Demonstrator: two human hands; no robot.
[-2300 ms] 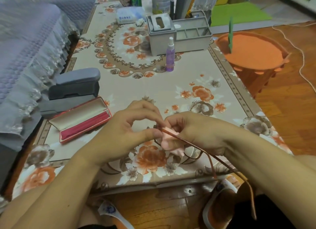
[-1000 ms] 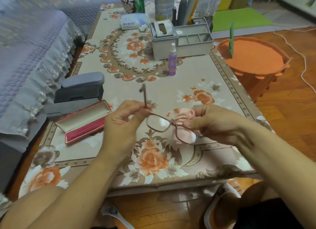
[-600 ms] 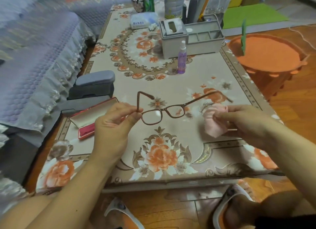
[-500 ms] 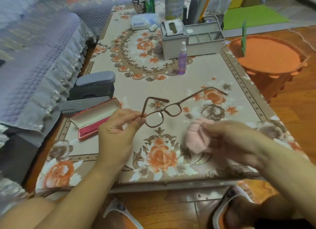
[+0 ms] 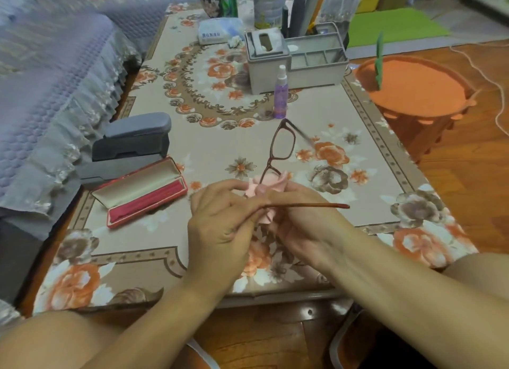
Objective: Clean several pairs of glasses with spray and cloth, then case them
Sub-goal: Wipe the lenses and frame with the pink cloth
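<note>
Head view shows the two hands close together again, low over the near part of the counter [image 5: 192, 145]. Half a second ago they were apart: the left hand [image 5: 220, 225] held the glasses [image 5: 282, 148] alone and the right hand [image 5: 303, 225] carried the pink cloth [image 5: 271, 185] off to the side. Now the cloth is back on the glasses. The right hand's fingers are curled around the cloth and press it on the near lens. The left hand pinches the frame beside it. The far lens sticks up past the hands, and one arm of the glasses pokes out to the right.

That looks like more wiping, so this pair is probably not ready for its case yet.

Just left of the hands lies the open red case [image 5: 143, 189], with bare counter in between, so the path there looks easy. Behind it sit two grey cases [image 5: 132, 140]. The purple spray bottle [image 5: 281, 93] stands farther back, in front of a grey box [image 5: 297, 57]. The far lens looks close to it, so a big swing forward could knock it over. The near counter edge is right below the wrists, so a dropped pair could slide to the floor.
</note>
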